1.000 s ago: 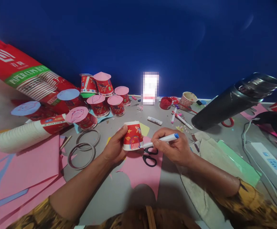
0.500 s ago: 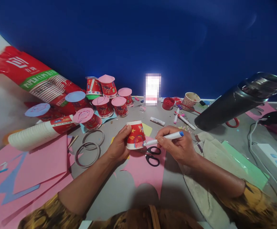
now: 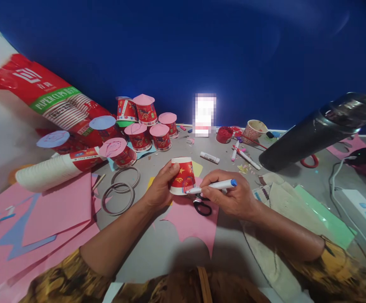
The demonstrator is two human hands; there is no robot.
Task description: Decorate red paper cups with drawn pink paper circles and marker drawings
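1. left hand [image 3: 160, 188] grasps the upturned red cup [image 3: 180, 173], mid-picture; right hand [image 3: 235, 195] pinches a marker [image 3: 222, 184], tip at the cup's lower rim.
2. colouring seems in hand; the next stroke likely needs a steady cup.
3. on the grey worktop [image 3: 145, 252], scissors [image 3: 203, 214] lie at 5 o'clock from the cup; a black flask [image 3: 309, 134] at 2.
4. blue wall [image 3: 157, 50] at 12.

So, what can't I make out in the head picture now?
All in the head view:
Left hand: fingertips, hidden behind the red cup.
Scissors: blades, hidden behind the cup.
Marker: contact with the cup; tip too small.
Glowing screen: contents, masked by pixelation.
White tube: lettering, too small.
Power strip: remainder, cut off by right edge.
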